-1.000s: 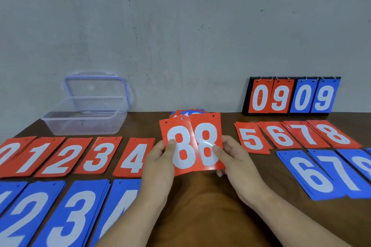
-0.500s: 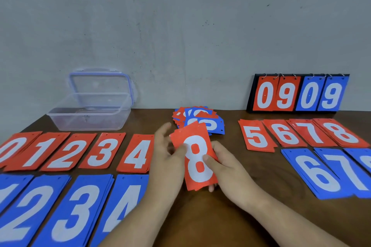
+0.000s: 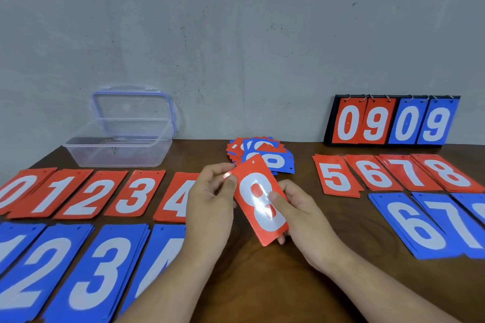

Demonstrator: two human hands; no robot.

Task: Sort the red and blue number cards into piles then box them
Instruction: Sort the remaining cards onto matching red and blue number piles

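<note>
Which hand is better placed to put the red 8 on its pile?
Right. The right hand pinches the red 8 card, and the red 8 pile lies far right; the left hand would need to cross.

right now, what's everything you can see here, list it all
clear plastic box with blue-edged lid: 1, transparent, far left, open
black flip scoreboard: 1, red 09 and blue 09, far right
red number card piles: 9, red, 0-4 left, 5-8 right
blue number card piles: 7 showing, blue, near row, some cut off
mixed card heap: 1, red and blue, centre back
red 8 card: at least 1, red, held mid-table
brown wooden table: 1, brown, under everything
left hand: 1, pinches card's left edge
right hand: 1, thumb on card's face
</note>
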